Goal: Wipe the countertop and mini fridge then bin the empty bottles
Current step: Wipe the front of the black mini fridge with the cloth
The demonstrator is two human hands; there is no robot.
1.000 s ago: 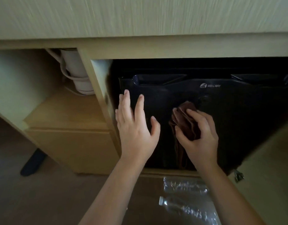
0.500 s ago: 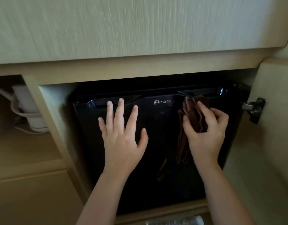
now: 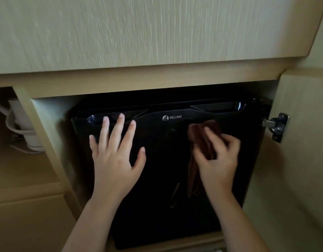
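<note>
Mini fridge (image 3: 157, 206): black, in cabinet recess (image 3: 53, 113), 6 o'clock of view.
Left hand (image 3: 115, 160): fingers (image 3: 118, 130) straight, spread, flat on door's (image 3: 166, 151) 10 o'clock part.
Right hand (image 3: 218, 160): fingers curled round brown cloth (image 3: 200, 140), on door toward 2 o'clock.

Bare forearms (image 3: 95, 215), left grip (image 3: 117, 160), right grip (image 3: 218, 160)

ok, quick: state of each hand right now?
Left hand: open, fingers spread flat on the mini fridge door.
Right hand: closed, holding the brown cloth against the door.
</note>
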